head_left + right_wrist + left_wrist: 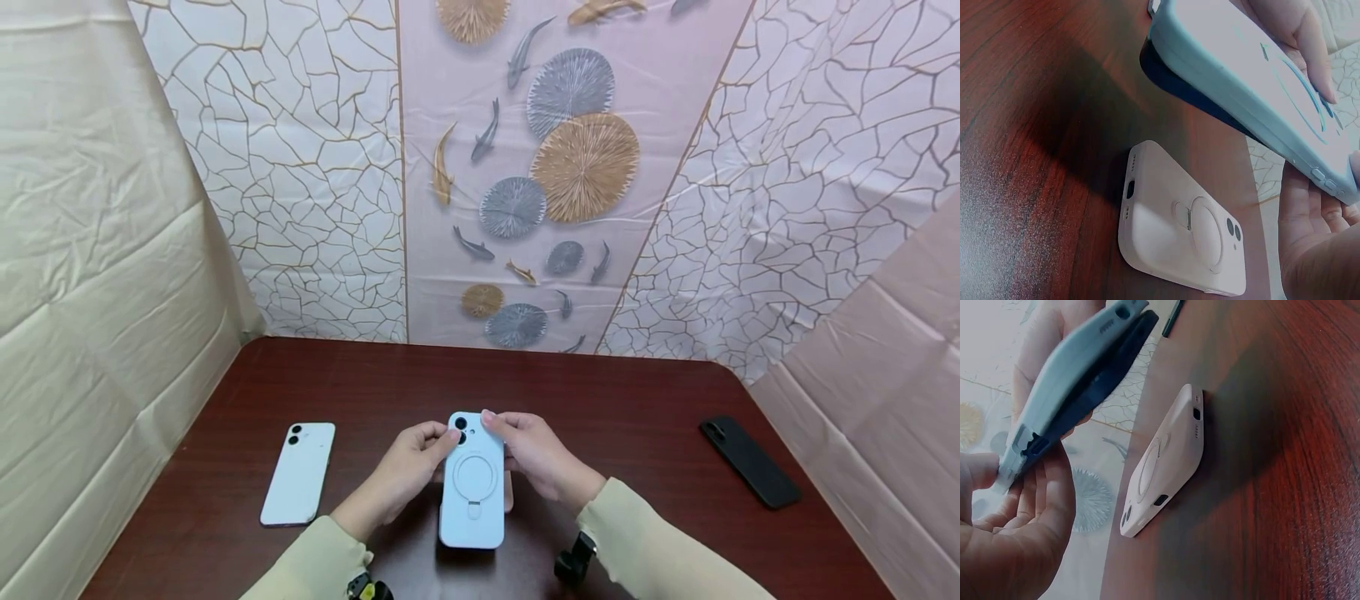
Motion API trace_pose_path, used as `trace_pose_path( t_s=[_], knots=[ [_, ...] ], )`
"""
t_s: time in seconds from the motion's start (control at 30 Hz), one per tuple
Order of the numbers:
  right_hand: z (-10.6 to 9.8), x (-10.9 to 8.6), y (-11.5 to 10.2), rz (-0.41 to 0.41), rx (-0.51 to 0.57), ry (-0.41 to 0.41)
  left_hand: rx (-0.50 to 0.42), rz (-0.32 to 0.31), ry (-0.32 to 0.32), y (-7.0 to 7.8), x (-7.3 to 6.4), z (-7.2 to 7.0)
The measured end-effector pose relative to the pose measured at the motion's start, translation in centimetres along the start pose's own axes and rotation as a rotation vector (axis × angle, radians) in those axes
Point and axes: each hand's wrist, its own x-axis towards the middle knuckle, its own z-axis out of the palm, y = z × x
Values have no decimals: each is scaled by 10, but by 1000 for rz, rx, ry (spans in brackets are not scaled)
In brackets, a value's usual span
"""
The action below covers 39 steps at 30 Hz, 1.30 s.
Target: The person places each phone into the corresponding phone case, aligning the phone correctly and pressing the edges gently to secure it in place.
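A light blue phone case (474, 521) with a ring on its back is held above the table between both hands. My left hand (408, 468) grips its upper left corner near the camera holes, thumb on the back. The right hand (542, 457) holds the upper right corner, thumb on top and fingers beneath. Under the case a dark phone (1113, 378) shows, close against it at the camera end and apart from it at the port end. Below lies a pale pink phone case (1169, 212), ring side up, mostly hidden in the head view.
A white phone (300, 475) lies on the dark red wooden table (360, 383) at the left, camera side up. At the right lies a black phone (750, 462). Patterned cloth (322, 167) hangs behind the table, with plain cloth at the sides.
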Motion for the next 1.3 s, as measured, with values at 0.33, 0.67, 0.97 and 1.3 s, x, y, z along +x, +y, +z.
trace_pose_path(
  t_s=[0.33, 0.67, 0.97, 1.3],
  knots=[
    [-2, 2, 5, -2, -20, -3, 52, 0, 20, -1, 0, 0],
    [2, -2, 4, 4, 20, -47, 56, 23, 97, 0, -1, -2],
    [8, -11, 12, 77, 50, -122, -30, 26, 174, 0, 2, -4],
    [11, -22, 27, 69, 100, -174, -51, 19, 242, 0, 5, -8]
  ],
)
